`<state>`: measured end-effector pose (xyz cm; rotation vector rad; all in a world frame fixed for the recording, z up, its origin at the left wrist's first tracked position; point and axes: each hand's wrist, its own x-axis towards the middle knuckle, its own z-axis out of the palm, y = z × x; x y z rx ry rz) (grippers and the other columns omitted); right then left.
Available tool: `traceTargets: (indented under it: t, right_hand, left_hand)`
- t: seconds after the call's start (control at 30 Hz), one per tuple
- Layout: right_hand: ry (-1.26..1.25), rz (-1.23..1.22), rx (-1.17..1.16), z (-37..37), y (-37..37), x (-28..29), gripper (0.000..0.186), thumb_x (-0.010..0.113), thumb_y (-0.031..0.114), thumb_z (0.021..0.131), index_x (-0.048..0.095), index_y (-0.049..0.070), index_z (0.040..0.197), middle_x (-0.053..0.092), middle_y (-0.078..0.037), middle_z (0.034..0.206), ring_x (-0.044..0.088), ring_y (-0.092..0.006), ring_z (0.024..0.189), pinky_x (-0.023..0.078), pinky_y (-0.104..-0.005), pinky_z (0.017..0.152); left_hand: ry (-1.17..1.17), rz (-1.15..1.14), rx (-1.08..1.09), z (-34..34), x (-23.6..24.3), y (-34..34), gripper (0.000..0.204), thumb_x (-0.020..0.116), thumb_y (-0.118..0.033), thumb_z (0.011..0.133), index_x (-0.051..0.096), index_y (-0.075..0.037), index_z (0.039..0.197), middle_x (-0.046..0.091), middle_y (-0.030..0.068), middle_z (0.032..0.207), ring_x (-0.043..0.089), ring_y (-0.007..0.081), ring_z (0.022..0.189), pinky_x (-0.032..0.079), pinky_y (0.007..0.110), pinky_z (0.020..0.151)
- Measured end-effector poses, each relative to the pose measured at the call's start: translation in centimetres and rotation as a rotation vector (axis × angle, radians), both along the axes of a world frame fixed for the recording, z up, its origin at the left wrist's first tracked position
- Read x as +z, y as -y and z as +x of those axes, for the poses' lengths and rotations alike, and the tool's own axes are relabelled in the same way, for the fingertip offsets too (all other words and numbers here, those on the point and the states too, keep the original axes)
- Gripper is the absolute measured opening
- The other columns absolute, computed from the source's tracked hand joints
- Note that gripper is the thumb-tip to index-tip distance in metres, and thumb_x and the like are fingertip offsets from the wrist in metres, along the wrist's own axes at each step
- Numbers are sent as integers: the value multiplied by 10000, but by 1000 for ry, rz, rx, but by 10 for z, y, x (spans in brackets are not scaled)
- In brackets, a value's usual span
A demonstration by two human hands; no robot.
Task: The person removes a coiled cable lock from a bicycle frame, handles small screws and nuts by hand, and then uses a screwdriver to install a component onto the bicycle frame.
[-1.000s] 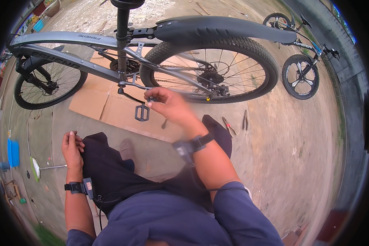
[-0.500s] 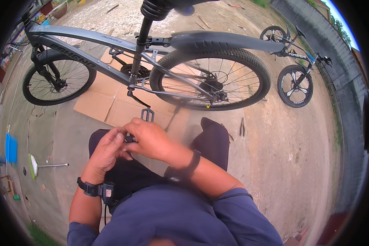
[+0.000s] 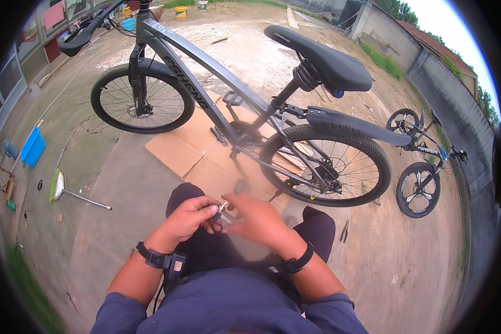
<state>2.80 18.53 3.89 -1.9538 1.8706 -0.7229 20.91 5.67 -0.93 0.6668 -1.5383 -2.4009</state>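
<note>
Between the thumb and fingers of my left hand (image 3: 190, 218) sits a small part (image 3: 221, 209), silvery at one end and dark at the other; its exact kind cannot be made out. My right hand (image 3: 261, 221) is close beside it, slightly blurred, thumb and forefinger apart around the part's right side with no clear contact. Both hands are over my lap. In front of me a grey mountain bike (image 3: 197, 53) stands upright, its black saddle (image 3: 320, 61) to the right. The nearer pedal and crank are smeared by blur.
Flattened cardboard (image 3: 175, 153) lies beneath the bike. Pliers (image 3: 344, 231) rest on the ground right of my knee. A second bicycle (image 3: 418, 189) stands by the wall at right. To the left are a broom (image 3: 57, 185) and a blue basin (image 3: 32, 147).
The view has tilted up, bringing the saddle and handlebar into sight. My right hand has drawn apart from my left, uncovering the small part. The near crank seems to be turning.
</note>
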Motion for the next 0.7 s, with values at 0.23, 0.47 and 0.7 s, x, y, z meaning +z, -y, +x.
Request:
traceTargets:
  t: [0.23, 0.47, 0.7]
  right_hand:
    - [-5, -34, -56, 13, 0, 4, 262, 723, 257, 838, 709, 136, 1070, 672, -70, 932, 653, -288, 896, 513, -394, 725]
    - [131, -181, -47, 17, 5, -13, 161, 764, 87, 807, 707, 38, 950, 648, -109, 805, 630, -253, 686, 489, -332, 604]
    - [186, -168, -54, 20, 10, -22, 139, 751, 70, 834, 706, 23, 956, 645, -96, 808, 622, -191, 658, 487, -292, 588]
  left_hand:
    - [-45, -18, -56, 11, -5, 3, 262, 538, -240, 1021, 602, -16, 1141, 679, 81, 895, 684, 169, 744, 538, 258, 618]
    - [-62, -51, -131, 17, -9, -2, 286, 576, -233, 1004, 583, -19, 1194, 694, 83, 927, 694, 169, 771, 534, 270, 629]
    - [-87, -20, -101, 21, -16, 1, 250, 571, -241, 1001, 609, -43, 1149, 681, 64, 864, 682, 155, 748, 524, 263, 617]
